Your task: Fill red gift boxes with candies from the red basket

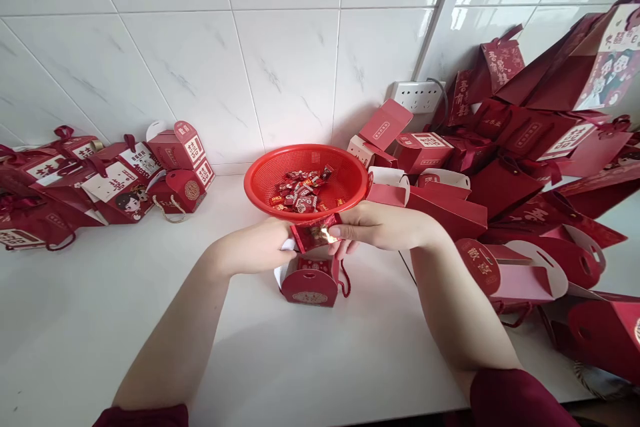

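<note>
A small red gift box (310,288) with rope handles stands open on the white table in front of me. My left hand (260,247) is closed at its left side, the thumb against a white flap; most of its fingertips are hidden. Above the box's opening, my right hand (375,227) pinches a shiny red candy packet (313,235) between thumb and fingers. The packet's left end reaches close to my left hand. Just behind both hands sits a red plastic basket (257,177) with many small wrapped candies (303,190) in it.
Red gift boxes (115,180) stand grouped at the left. Many more, some with lids up, are piled at the right, such as an open box (505,270) near my right forearm. A power strip (417,97) leans against the tiled wall (290,73).
</note>
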`<state>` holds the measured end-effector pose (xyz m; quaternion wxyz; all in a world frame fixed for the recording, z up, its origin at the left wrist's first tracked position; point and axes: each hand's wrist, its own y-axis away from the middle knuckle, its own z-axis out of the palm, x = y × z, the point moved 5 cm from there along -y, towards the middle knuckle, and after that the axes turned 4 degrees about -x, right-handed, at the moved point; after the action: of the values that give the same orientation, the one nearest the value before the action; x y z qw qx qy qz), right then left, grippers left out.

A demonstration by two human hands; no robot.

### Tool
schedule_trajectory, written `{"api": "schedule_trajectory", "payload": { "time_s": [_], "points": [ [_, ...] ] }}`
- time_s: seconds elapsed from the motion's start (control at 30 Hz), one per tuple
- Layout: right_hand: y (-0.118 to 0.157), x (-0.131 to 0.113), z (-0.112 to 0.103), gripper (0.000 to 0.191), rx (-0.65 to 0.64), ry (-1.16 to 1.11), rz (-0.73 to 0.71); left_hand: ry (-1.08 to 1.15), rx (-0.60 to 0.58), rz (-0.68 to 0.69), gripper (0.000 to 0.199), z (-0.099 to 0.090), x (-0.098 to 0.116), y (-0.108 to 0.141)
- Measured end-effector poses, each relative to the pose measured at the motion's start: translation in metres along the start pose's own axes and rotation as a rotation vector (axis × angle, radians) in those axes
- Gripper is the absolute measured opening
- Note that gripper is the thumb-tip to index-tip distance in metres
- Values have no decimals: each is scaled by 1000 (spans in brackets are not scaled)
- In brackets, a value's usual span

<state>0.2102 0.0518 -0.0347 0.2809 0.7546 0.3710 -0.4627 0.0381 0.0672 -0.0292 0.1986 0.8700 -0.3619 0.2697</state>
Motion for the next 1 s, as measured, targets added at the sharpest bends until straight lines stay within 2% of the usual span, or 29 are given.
{"api": "schedule_trajectory", "payload": {
  "time_s": [0.1,0.27,0.5,0.77,1.0],
  "points": [
    [11,-10,-2,34,26,111,16,-149,-113,-49,25,-3,10,11],
    [27,-26,-5,32,63,349,43,-258,-164,-35,47,-6,19,23],
    [22,-21,-1,31,98,544,124,-271,-197,-41,44,0,19,21],
    [14,-14,2,27,111,579,176,-280,-178,-56,51,0,12,21],
    [14,-9,-1,22,155,573,189,-247,-175,-81,43,0,9,19]
  ]
}}
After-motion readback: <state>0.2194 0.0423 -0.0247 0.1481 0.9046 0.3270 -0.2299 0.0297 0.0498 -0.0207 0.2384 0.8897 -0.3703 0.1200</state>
